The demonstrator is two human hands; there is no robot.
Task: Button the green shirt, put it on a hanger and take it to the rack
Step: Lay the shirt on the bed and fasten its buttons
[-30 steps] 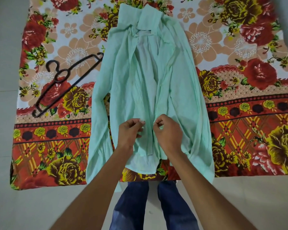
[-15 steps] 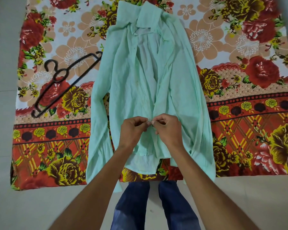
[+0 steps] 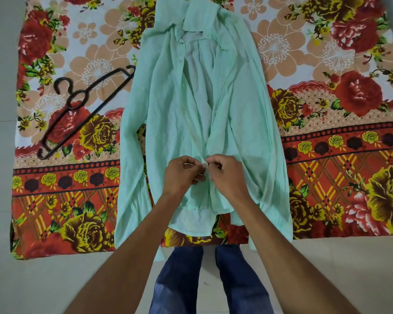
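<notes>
The pale green shirt (image 3: 168, 114) lies flat on a flowered cloth, collar at the far end, hem toward me. Its front hangs open from the collar down to my hands. My left hand (image 3: 183, 175) pinches the left front edge near the hem. My right hand (image 3: 227, 175) pinches the right front edge. The fingertips of both hands meet at the shirt's centre line, pressing the two edges together. A dark plastic hanger (image 3: 82, 107) rests on the cloth to the left of the shirt, apart from it.
The flowered cloth (image 3: 327, 143) covers the pale floor (image 3: 32, 286) ahead of me. My legs in blue jeans (image 3: 179, 279) stand at the cloth's near edge, just below the shirt hem.
My hands, apart a second ago, have come together at the shirt's centre line, drawing the two front edges closed near the hem.
</notes>
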